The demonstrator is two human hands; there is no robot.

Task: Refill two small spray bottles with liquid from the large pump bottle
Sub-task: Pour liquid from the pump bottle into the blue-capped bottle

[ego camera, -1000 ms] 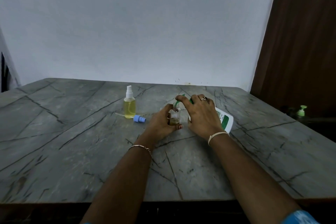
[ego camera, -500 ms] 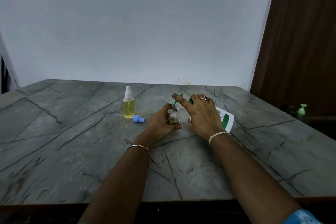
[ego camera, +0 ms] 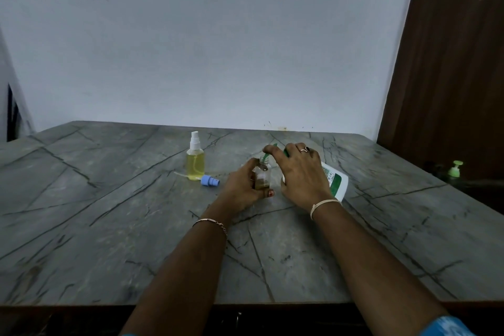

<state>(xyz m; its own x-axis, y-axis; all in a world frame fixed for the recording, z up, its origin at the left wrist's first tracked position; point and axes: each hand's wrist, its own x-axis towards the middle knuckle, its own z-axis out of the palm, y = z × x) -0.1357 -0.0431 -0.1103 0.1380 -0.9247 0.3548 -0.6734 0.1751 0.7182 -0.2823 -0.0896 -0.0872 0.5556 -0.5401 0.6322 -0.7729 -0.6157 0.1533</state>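
Presently the uncapped small spray bottle [ego camera: 262, 179] is gripped on the marble table [ego camera: 109, 226] by the left hand [ego camera: 241, 189]. The large pump bottle [ego camera: 335, 183] is clasped by the right hand [ego camera: 302, 172], its green spout [ego camera: 265, 157] at the neck. Liquid could be squirted past that narrow opening if alignment is lost.

Matt veined stone table [ego camera: 109, 226], clear plastic bottle [ego camera: 195, 163]

Grey veined stone table [ego camera: 109, 226], upright spray bottle [ego camera: 195, 163] with yellow liquid, blue spray cap [ego camera: 209, 180] lying just beside it, small open bottle [ego camera: 262, 179] standing, large pump bottle [ego camera: 336, 184] — white, tilted.
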